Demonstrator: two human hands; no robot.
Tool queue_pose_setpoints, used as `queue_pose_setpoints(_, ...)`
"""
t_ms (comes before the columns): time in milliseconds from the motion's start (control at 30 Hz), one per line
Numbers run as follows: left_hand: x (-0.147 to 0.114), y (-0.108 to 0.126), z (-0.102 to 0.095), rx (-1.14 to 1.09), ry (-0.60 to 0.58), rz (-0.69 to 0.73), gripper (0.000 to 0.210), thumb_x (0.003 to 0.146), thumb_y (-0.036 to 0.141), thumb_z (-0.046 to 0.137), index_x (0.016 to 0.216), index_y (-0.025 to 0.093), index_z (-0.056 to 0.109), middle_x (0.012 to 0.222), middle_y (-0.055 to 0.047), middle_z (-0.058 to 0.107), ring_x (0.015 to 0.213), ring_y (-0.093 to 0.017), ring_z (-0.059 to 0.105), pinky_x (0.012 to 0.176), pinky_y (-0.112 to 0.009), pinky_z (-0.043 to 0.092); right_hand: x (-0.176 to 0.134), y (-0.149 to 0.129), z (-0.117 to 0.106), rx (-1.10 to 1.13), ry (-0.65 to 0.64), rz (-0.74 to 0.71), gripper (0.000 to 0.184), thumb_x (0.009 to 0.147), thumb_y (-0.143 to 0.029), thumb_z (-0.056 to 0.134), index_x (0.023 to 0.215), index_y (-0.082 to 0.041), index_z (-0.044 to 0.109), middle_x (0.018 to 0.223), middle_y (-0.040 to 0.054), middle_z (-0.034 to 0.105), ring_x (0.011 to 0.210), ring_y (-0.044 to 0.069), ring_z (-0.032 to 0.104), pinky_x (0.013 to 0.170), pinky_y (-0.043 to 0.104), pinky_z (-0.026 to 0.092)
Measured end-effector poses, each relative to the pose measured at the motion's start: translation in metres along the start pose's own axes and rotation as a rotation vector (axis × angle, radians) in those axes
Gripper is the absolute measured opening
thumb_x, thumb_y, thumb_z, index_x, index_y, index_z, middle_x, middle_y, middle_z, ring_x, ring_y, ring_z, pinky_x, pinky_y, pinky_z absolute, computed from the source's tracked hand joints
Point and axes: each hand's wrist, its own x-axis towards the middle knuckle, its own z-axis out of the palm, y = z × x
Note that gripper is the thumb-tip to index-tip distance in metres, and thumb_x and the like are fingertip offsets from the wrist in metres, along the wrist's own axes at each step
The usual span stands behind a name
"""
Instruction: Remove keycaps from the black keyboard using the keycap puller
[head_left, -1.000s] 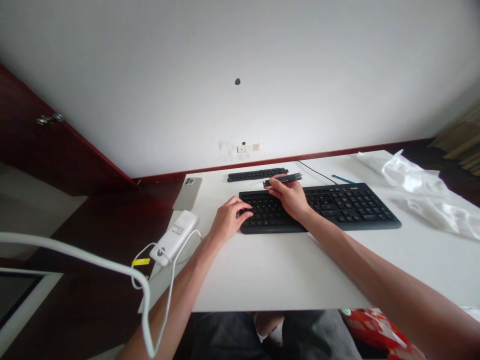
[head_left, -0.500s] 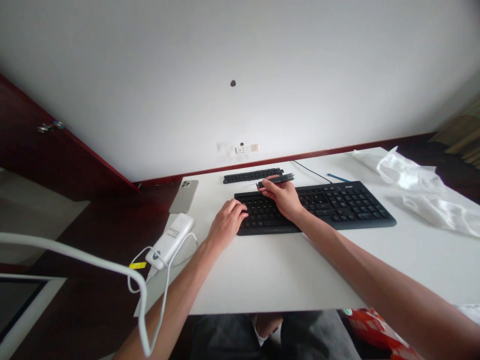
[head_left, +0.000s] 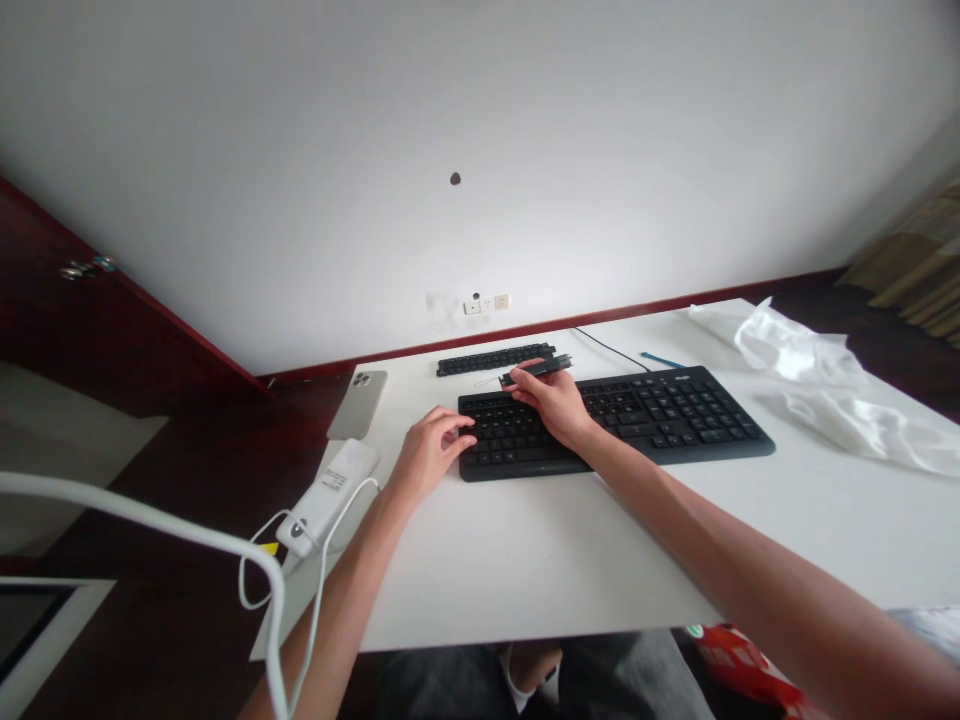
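Note:
A black full-size keyboard (head_left: 675, 420) lies on the white table. My right hand (head_left: 559, 400) is closed around a slim black brush (head_left: 541, 368), held above the upper part of the keyboard. Short bristles show at the brush's right end, and a thin wire loop sticks out at its left. My left hand (head_left: 435, 445) is at the keyboard's left edge, its fingers bent and the thumb apart from the index finger. Just behind the keyboard is a long black strip (head_left: 487, 360) with a notched surface, perhaps rows of keycaps.
On the left of the table (head_left: 540, 570) lie a phone (head_left: 358, 405) and a white power bank (head_left: 330, 495) with a white cable (head_left: 274, 580). Crumpled translucent plastic (head_left: 795, 345) and a thin blue stick (head_left: 663, 360) lie at the right. The keyboard's cord (head_left: 611, 347) runs toward the wall.
The view has shifted slightly. My left hand has drawn a little left, toward the keyboard's edge, and its thumb and fingers have parted. My right hand keeps the brush over the keys.

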Motion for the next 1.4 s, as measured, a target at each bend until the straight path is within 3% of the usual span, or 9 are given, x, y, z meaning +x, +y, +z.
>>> queue_pose_setpoints(133, -0.001, 0.001, -0.001, 0.084, -0.008, 0.049, 0.013, 0.098, 0.026, 0.065, 0.106, 0.023, 0.074, 0.106, -0.004, 0.068, 0.089, -0.016, 0.069, 0.084, -0.029, 0.058, -0.001, -0.002, 0.002, 0.021, -0.003, 0.013, 0.040, 0.067, -0.046, 0.092, 0.089, -0.020, 0.070, 0.081, 0.0026, 0.076, 0.079, 0.018, 0.076, 0.070, 0.025, 0.063)
queue_pose_setpoints(300, -0.003, 0.006, 0.006, 0.343, -0.025, 0.156, 0.012, 0.103, 0.020, 0.055, 0.112, 0.022, 0.062, 0.109, -0.005, 0.064, 0.102, -0.020, 0.066, 0.095, -0.036, 0.055, -0.001, -0.002, 0.002, 0.043, -0.014, 0.018, 0.039, 0.066, -0.043, 0.093, 0.088, -0.019, 0.071, 0.079, 0.0020, 0.076, 0.077, 0.016, 0.075, 0.068, 0.021, 0.060)
queue_pose_setpoints(467, -0.007, 0.008, 0.012, 0.489, -0.046, 0.162, 0.013, 0.104, 0.017, 0.051, 0.115, 0.020, 0.055, 0.113, -0.007, 0.060, 0.105, -0.022, 0.064, 0.093, -0.038, 0.057, -0.001, -0.001, 0.002, 0.030, -0.023, 0.000, 0.038, 0.067, -0.043, 0.093, 0.088, -0.018, 0.072, 0.080, 0.0029, 0.077, 0.077, 0.016, 0.075, 0.067, 0.020, 0.060)
queue_pose_setpoints(833, -0.003, -0.001, 0.010, 0.477, -0.101, 0.219, 0.015, 0.105, 0.017, 0.046, 0.118, 0.020, 0.052, 0.118, -0.008, 0.057, 0.103, -0.022, 0.063, 0.090, -0.037, 0.056, 0.000, 0.001, 0.001, 0.020, -0.034, -0.002, 0.038, 0.068, -0.041, 0.093, 0.091, -0.018, 0.072, 0.080, 0.0035, 0.078, 0.078, 0.017, 0.076, 0.069, 0.021, 0.061)
queue_pose_setpoints(1067, -0.004, 0.001, 0.009, 0.421, -0.068, 0.224, 0.016, 0.104, 0.018, 0.047, 0.118, 0.020, 0.055, 0.117, -0.008, 0.059, 0.105, -0.022, 0.063, 0.093, -0.037, 0.055, -0.001, 0.001, 0.002, 0.010, -0.047, -0.009, 0.039, 0.068, -0.040, 0.093, 0.091, -0.018, 0.070, 0.077, 0.0022, 0.077, 0.075, 0.016, 0.076, 0.067, 0.021, 0.061)
queue_pose_setpoints(1400, -0.001, 0.008, -0.001, 0.224, -0.022, 0.162, 0.023, 0.097, 0.022, 0.067, 0.119, 0.025, 0.071, 0.113, -0.004, 0.072, 0.100, -0.019, 0.068, 0.091, -0.034, 0.057, -0.001, 0.001, 0.000, 0.003, -0.062, -0.019, 0.039, 0.068, -0.043, 0.093, 0.089, -0.019, 0.070, 0.078, 0.0024, 0.077, 0.075, 0.016, 0.076, 0.068, 0.023, 0.061)
